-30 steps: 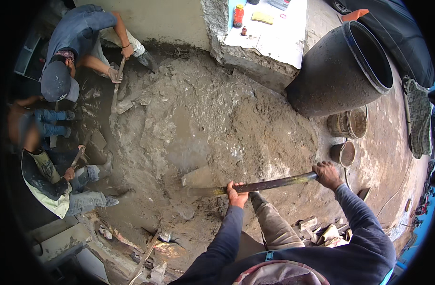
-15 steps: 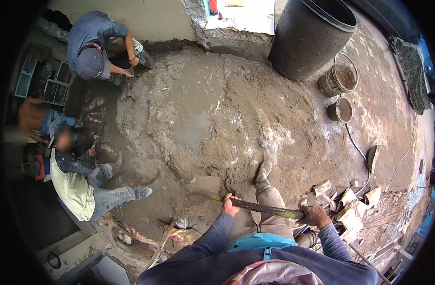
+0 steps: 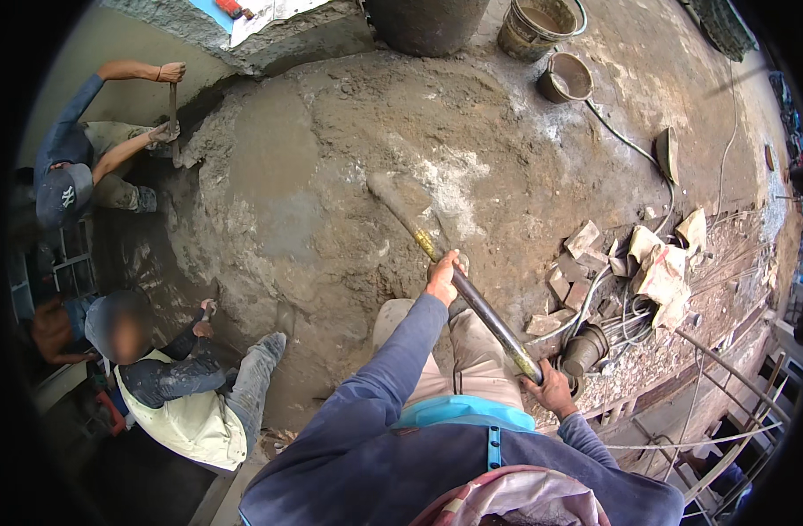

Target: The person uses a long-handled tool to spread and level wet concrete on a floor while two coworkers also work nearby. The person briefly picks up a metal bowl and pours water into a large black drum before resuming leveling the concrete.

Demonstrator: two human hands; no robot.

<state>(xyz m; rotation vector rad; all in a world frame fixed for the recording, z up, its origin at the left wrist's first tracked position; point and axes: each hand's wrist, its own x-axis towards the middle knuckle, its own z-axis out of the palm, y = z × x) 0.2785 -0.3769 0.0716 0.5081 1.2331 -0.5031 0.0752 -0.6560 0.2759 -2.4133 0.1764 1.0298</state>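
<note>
The left grip (image 3: 442, 277), a bare hand just right of the frame's centre, is closed around the dark shaft of a shovel (image 3: 489, 317), on the length below a yellow-marked stretch. The right grip (image 3: 552, 389), lower and farther right, is wrapped about the same shovel at its rear end, beside a second yellow patch. The shovel therefore slants from the lower right of the frame up toward the upper middle, with a bare run of shaft between the two grips and its blade (image 3: 389, 195) well beyond the left one, up and to the left. The blade is blurred against the grey wet mix (image 3: 278, 175), and whether it is dug in cannot be told. Near the right grip, a mud-caked bucket (image 3: 585, 352) lies tilted beside broken bricks (image 3: 577, 294). Two more buckets, a small one (image 3: 566, 79) and a larger one (image 3: 536, 31), stand at the upper right, near a dark barrel (image 3: 428, 24) cut by the top edge. At the upper left a co-worker in a cap (image 3: 64, 193) holds an upright handle (image 3: 173, 110); at the lower left another wears a pale vest (image 3: 195, 425).
</note>
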